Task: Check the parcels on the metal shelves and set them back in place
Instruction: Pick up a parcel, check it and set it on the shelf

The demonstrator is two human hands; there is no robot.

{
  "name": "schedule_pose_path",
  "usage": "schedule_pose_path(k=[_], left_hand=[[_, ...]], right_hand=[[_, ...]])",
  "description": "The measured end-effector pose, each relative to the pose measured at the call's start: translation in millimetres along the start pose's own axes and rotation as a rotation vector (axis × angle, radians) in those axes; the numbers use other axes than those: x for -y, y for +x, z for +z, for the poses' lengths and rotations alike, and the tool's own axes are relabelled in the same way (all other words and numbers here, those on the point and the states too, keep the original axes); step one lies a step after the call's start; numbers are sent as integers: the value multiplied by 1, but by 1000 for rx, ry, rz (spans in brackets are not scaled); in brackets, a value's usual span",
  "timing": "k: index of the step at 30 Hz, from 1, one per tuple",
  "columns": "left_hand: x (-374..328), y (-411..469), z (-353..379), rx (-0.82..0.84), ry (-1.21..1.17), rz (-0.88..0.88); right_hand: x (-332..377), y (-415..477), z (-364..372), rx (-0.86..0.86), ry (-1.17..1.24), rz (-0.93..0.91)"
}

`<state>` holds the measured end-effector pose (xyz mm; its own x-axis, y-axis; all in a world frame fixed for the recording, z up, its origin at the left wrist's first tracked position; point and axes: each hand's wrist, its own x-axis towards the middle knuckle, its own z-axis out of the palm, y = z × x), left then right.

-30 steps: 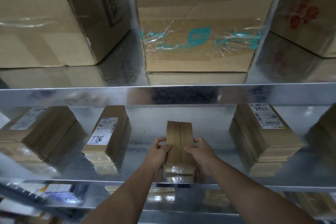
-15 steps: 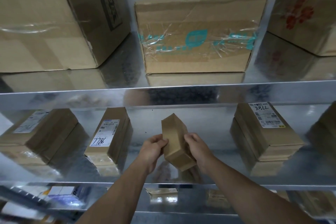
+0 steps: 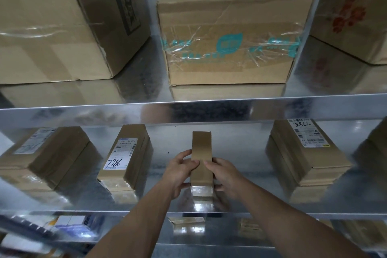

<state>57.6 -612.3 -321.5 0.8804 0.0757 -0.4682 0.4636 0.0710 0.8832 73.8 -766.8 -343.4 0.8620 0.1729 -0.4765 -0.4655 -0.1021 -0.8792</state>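
Far-left parcel [image 3: 41, 157]: lies flat on the middle shelf [image 3: 240, 148], label up, untouched.
Parcel marked 7786 [image 3: 127, 157]: just beside it, lying lengthwise with its label upward and nothing touching it.
Left hand [image 3: 180, 172]: fingers curled round the left face of the narrow parcel, thumb on top – a firm hold.
Narrow parcel [image 3: 202, 159]: stands on its thin edge between the two hands, mid-shelf and pointing straight back; its taped near end looks to be down on the metal or just touching it (the reflection makes that hard to settle).
Right hand [image 3: 225, 176]: mirrors the other, fingers wrapped round the right face and thumb on the top edge.
Labelled parcel at right [image 3: 303, 153]: flat, label up, well apart from the hands.
Upper shelf: three big cartons, the taped middle carton [image 3: 228, 37] right above the hands – none being handled.
Progress: by my reading this one parcel is being lined up and set down. Letting go is left, and the pictures cannot show which neighbours have been checked.
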Motion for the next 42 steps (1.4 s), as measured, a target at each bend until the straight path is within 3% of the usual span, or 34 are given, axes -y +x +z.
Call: schedule_pose_path(k=[29,42], left_hand=[[4,9,15,-52,137,-73],[4,13,19,-76,164,-71]], right_hand=[[2,10,9,-152,-359,-30],[4,10,10,-167,-410,-45]])
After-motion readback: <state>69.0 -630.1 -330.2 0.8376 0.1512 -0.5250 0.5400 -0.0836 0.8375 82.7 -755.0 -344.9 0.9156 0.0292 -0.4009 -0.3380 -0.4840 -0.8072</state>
